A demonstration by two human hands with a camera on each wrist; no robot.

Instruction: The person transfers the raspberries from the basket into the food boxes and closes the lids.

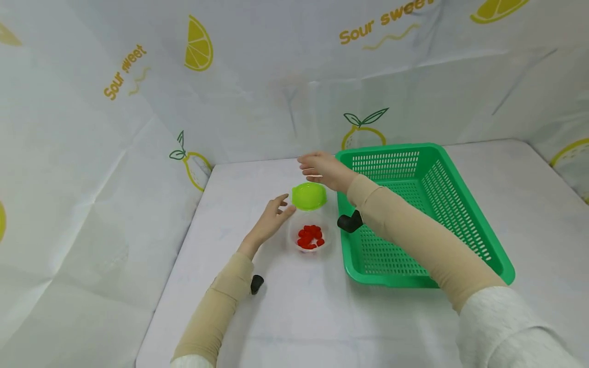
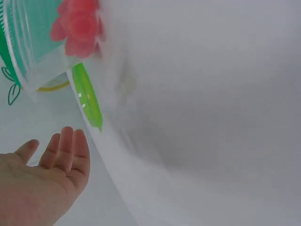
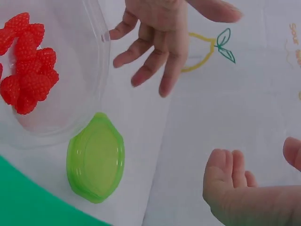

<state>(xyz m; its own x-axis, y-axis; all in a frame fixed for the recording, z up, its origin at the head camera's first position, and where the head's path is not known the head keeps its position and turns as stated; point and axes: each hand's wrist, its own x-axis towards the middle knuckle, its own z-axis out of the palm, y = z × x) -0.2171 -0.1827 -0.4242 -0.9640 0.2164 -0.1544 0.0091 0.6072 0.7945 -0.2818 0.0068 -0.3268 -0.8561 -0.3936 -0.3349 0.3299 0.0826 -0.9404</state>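
A clear plastic bowl (image 1: 293,232) stands on the table with several red raspberries (image 3: 35,87) in it. Just behind it lies a bright green, oval, shallow piece with small end tabs (image 1: 309,197); whether it is a lid or a dish I cannot tell. My left hand (image 1: 272,219) hovers left of the bowl and the green piece, fingers spread and holding nothing. Beyond the green piece, my right hand (image 1: 325,169) is raised with its fingers extended, also holding nothing. In the right wrist view both hands appear apart from the bowl.
A large green perforated basket (image 1: 478,230) stands right of the bowl, beneath my right forearm. The table (image 1: 294,317) is white. A pale sheet (image 1: 257,112) printed with lemons rises behind the table and on its left side.
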